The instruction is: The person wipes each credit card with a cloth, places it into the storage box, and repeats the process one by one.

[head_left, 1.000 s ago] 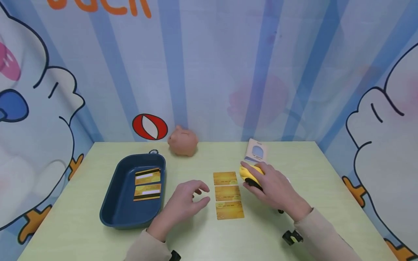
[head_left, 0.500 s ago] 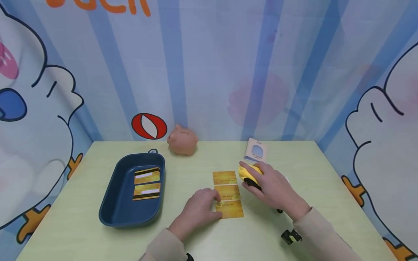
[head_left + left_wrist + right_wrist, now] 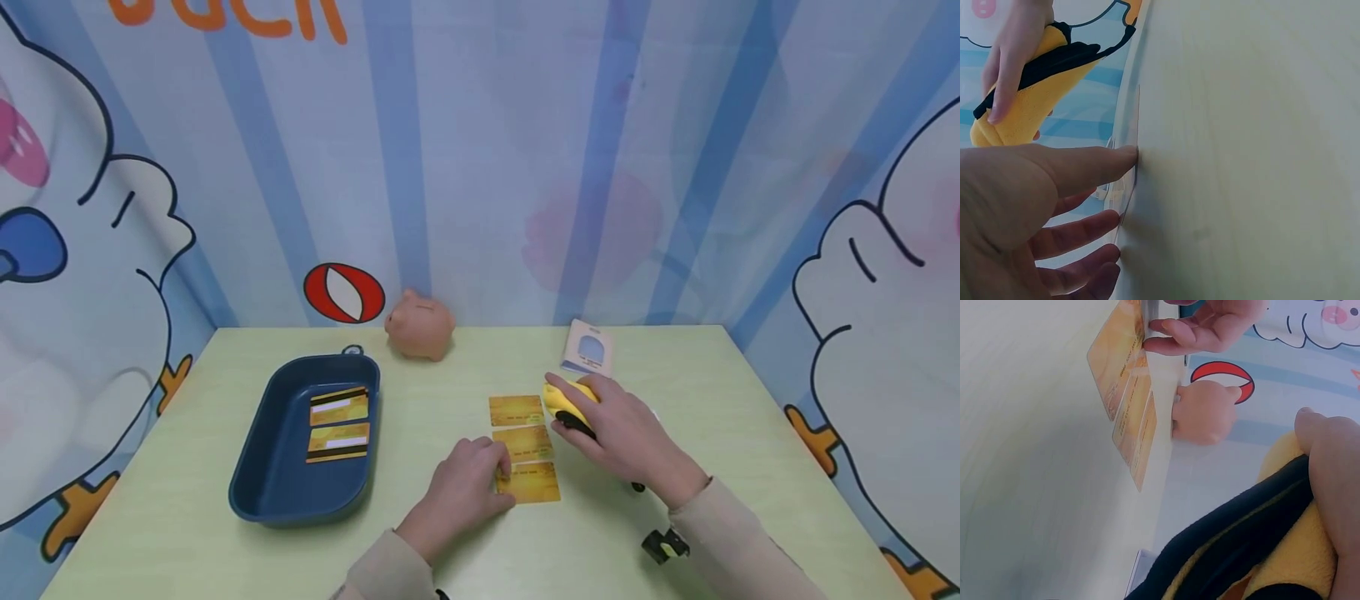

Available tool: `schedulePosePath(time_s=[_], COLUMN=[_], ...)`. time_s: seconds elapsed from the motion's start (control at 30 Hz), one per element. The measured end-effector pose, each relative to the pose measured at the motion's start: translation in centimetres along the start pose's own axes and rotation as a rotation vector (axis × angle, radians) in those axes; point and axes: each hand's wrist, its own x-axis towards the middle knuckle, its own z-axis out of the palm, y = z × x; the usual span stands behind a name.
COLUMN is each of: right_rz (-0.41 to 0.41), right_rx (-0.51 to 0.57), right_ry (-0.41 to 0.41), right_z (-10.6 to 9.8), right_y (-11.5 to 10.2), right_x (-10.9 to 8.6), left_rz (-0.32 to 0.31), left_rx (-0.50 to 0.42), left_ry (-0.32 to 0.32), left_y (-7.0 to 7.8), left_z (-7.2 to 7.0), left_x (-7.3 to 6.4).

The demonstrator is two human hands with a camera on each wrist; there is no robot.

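Observation:
Three gold bank cards lie in a column on the table: the far card [image 3: 516, 409], the middle card [image 3: 525, 442] and the near card [image 3: 534, 483]. At the left edge of the near one, my left hand [image 3: 463, 492] has its thumb and fingertips against the card. In the left wrist view, its thumb [image 3: 1107, 164] and fingers meet the card's thin edge, which looks slightly bent. My right hand [image 3: 626, 433] grips a yellow plush pouch [image 3: 566, 400] with black trim above the table, right of the cards. In the right wrist view, the black trim [image 3: 1229, 531] fills the foreground.
A blue tray [image 3: 255, 467] on the left holds two gold cards [image 3: 339, 442], stripe side up. Behind stand a piggy bank [image 3: 422, 327] and a small pale box [image 3: 587, 347]. A black object [image 3: 664, 546] is near my right sleeve. A printed curtain [image 3: 480, 167] encloses the table.
My left hand has moved right and down onto the near card, and its thumb and fingers have drawn in at the edge. The right hand with the pouch has shifted slightly left.

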Motion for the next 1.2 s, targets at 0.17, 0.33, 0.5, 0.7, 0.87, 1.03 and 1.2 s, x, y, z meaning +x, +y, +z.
schedulePosePath(time_s=[0.17, 0.33, 0.5, 0.7, 0.87, 1.03, 1.2], right_rz=[-0.003, -0.006, -0.005, -0.014, -0.028, -0.034, -0.041], right_rx=[-0.006, -0.010, -0.011, -0.015, -0.019, -0.020, -0.013], right_ry=[0.001, 0.008, 0.007, 0.003, 0.015, 0.014, 0.022], right_z=[0.00, -0.04, -0.09, -0.01, 0.25, 0.32, 0.32], right_y=[-0.04, -0.09, -0.26, -0.38, -0.52, -0.72, -0.78], right_x=[0.15, 0.28, 0.42, 0.49, 0.53, 0.59, 0.72], left_rz=[0.011, 0.010, 0.000, -0.007, -0.016, -0.017, 0.053], left_rx=[0.007, 0.011, 0.021, -0.001, -0.058, -0.089, -0.075], left_ry=[0.016, 0.019, -0.012, -0.079, -0.133, -0.152, -0.114], left_y=[-0.13, -0.10, -0.08, -0.08, -0.15, -0.41, -0.47], left_z=[0.06, -0.08, -0.25, -0.42, -0.53, -0.36, -0.11], left_x=[-0.09, -0.21, -0.26, -0.16, -0.10, -0.04, 0.18])
